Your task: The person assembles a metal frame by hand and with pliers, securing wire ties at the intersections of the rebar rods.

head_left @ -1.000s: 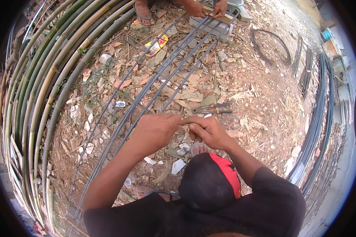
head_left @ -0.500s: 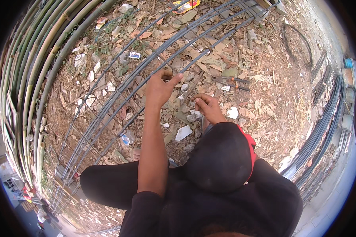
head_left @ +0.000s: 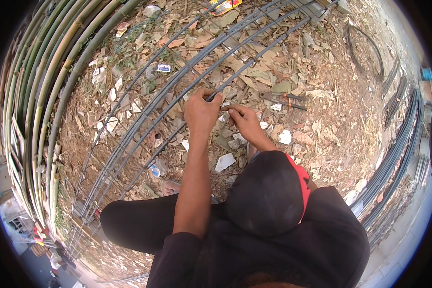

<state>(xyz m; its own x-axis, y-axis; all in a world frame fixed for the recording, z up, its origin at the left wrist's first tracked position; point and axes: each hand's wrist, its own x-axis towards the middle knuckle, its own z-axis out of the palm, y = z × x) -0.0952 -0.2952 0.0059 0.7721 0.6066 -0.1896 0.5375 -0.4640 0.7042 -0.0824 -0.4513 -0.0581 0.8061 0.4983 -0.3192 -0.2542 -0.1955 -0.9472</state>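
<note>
A cage of long steel reinforcing bars (head_left: 240, 72) crossed by thin ties runs slantwise over the ground. My left hand (head_left: 201, 110) is closed round its nearest bar, thumb and fingers on either side. Close beside it, just to the right, my right hand (head_left: 248, 124) is in a pinch, its fingertips almost touching the left hand. What the right fingers hold, if anything, is too small to make out. Pincers (head_left: 287, 99) with orange and black handles lie on the leaves, right of and beyond my right hand.
Bamboo poles (head_left: 53, 57) are stacked along the left. A bundle of dark bars (head_left: 393, 153) and a wire coil (head_left: 365, 50) lie at the right by a wall. Dry leaves and white shards (head_left: 224, 162) cover the ground. A black rounded thing (head_left: 269, 192) with a red edge sits below my right hand.
My right hand has moved left and away from me, up to my left hand. The left hand's thumb and fingers have come closer together round the bar.
</note>
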